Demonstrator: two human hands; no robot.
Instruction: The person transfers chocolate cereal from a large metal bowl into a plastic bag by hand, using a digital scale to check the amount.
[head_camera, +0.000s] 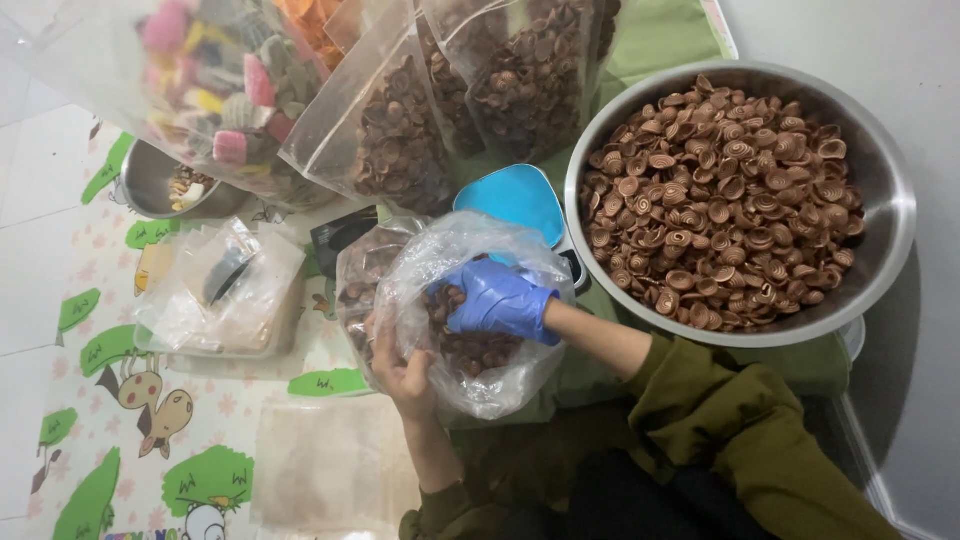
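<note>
A blue-gloved right hand (497, 300) sits inside a clear plastic bag (470, 300), fingers closed on brown spiral snacks (470, 345). The bare left hand (405, 375) grips the bag's rim, holding its mouth open. A large steel bowl (895, 200) of the same snacks stands just beside.

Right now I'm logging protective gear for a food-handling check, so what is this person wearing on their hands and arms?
The right hand wears a thin blue disposable glove that ends at the wrist. The left hand is bare, with no glove. Both arms have olive-green sleeves of soft, creased fabric, pushed back so the forearms show. No watch, rings or markings are visible.
</note>
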